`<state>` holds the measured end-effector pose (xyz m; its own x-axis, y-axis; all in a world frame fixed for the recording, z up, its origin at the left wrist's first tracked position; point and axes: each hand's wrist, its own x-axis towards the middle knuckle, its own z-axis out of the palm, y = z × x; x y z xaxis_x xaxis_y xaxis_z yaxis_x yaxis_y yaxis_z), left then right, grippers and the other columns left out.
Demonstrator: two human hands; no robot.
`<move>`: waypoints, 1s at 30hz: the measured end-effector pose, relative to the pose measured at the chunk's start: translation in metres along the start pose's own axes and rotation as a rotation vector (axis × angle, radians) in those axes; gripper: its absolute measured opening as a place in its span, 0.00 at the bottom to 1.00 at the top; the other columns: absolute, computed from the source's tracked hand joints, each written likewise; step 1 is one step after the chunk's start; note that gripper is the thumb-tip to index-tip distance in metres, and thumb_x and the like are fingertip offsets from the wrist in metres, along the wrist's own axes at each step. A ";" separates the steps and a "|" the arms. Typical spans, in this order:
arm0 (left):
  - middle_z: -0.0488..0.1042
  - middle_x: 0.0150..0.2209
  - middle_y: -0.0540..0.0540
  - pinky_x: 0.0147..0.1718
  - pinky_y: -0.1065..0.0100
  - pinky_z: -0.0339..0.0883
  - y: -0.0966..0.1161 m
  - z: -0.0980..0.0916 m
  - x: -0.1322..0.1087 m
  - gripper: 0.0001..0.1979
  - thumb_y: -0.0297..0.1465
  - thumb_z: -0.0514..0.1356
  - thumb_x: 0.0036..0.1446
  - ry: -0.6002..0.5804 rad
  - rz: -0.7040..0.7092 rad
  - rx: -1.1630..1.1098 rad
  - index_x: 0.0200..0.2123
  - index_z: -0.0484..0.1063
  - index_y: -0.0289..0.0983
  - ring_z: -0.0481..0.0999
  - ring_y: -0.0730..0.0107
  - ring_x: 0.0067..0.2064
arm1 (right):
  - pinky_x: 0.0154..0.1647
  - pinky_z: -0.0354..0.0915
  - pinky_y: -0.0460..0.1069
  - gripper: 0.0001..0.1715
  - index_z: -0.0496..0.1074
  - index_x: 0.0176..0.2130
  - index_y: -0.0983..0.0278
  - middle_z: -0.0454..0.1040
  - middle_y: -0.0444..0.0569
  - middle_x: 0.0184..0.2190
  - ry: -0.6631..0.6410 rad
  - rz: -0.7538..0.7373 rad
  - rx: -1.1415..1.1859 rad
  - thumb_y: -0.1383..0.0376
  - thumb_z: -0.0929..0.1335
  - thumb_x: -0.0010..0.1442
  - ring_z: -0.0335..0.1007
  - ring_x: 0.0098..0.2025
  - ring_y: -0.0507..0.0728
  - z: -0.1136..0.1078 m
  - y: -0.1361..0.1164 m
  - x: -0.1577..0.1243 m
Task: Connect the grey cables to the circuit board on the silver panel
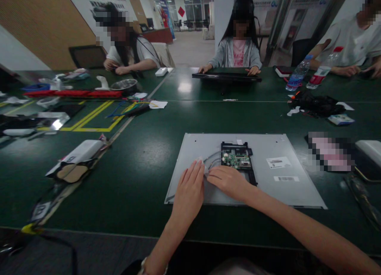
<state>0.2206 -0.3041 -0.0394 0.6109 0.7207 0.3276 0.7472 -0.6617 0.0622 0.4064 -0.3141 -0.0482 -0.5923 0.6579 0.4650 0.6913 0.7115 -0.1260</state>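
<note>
A flat grey display panel [205,146] lies face down on the green table. A black frame with a green circuit board [236,160] sits on its middle, with grey cables [212,156] running from it to the left. My left hand [190,183] rests flat on the panel's left part, fingers stretched out over the cable's path. Beside it, my right hand [228,181] has its fingers bent together at a small whitish piece [206,170] next to the left fingertips. What that piece is cannot be made out, as the fingers partly cover it.
Right of the panel lie a phone [330,152] and a cable [363,199]. Two bottles [323,70] and a black bundle [315,103] are farther back. A white-and-black device [79,158] lies left. Across the table, one person holds a dark panel [226,77]; others sit on either side.
</note>
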 end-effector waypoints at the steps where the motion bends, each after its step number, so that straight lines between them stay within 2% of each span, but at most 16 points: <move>1: 0.61 0.63 0.36 0.60 0.50 0.57 0.000 0.001 -0.001 0.24 0.22 0.47 0.63 -0.011 -0.005 0.016 0.61 0.62 0.31 0.58 0.56 0.65 | 0.47 0.67 0.53 0.07 0.73 0.37 0.66 0.77 0.55 0.40 0.006 0.001 0.005 0.74 0.65 0.63 0.72 0.46 0.59 0.000 0.000 0.000; 6: 0.61 0.63 0.36 0.61 0.50 0.55 0.000 0.006 -0.005 0.22 0.26 0.47 0.65 -0.047 -0.037 0.033 0.62 0.62 0.32 0.58 0.56 0.65 | 0.47 0.67 0.53 0.06 0.72 0.38 0.66 0.77 0.55 0.41 0.004 -0.002 0.025 0.73 0.65 0.63 0.72 0.46 0.59 0.003 0.000 -0.001; 11: 0.63 0.62 0.36 0.60 0.53 0.57 0.000 0.009 -0.008 0.23 0.26 0.47 0.65 -0.072 -0.062 -0.048 0.62 0.60 0.32 0.62 0.58 0.63 | 0.45 0.68 0.52 0.06 0.72 0.38 0.66 0.76 0.55 0.40 -0.037 -0.003 0.023 0.73 0.64 0.64 0.71 0.44 0.58 0.003 -0.002 -0.002; 17: 0.64 0.61 0.35 0.59 0.54 0.59 0.000 0.009 -0.010 0.22 0.27 0.48 0.65 -0.042 -0.094 -0.162 0.62 0.58 0.32 0.64 0.59 0.62 | 0.42 0.69 0.51 0.07 0.71 0.39 0.67 0.76 0.54 0.40 -0.086 0.014 0.001 0.73 0.63 0.65 0.72 0.41 0.58 0.001 -0.004 -0.003; 23: 0.64 0.61 0.35 0.60 0.53 0.59 0.000 0.008 -0.012 0.22 0.27 0.48 0.65 -0.034 -0.083 -0.185 0.61 0.59 0.32 0.64 0.58 0.62 | 0.47 0.69 0.51 0.09 0.71 0.43 0.68 0.76 0.57 0.46 -0.034 -0.001 0.038 0.74 0.62 0.65 0.73 0.47 0.58 0.006 -0.005 -0.007; 30: 0.63 0.61 0.35 0.60 0.53 0.59 0.000 0.012 -0.014 0.22 0.28 0.47 0.66 -0.037 -0.072 -0.197 0.62 0.59 0.32 0.63 0.58 0.63 | 0.53 0.68 0.53 0.12 0.71 0.45 0.71 0.75 0.60 0.49 0.005 0.001 0.056 0.74 0.62 0.64 0.71 0.53 0.59 0.010 -0.006 -0.009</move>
<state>0.2148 -0.3119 -0.0551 0.5696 0.7722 0.2814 0.7259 -0.6333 0.2685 0.4033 -0.3216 -0.0602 -0.5893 0.6576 0.4693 0.6675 0.7236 -0.1757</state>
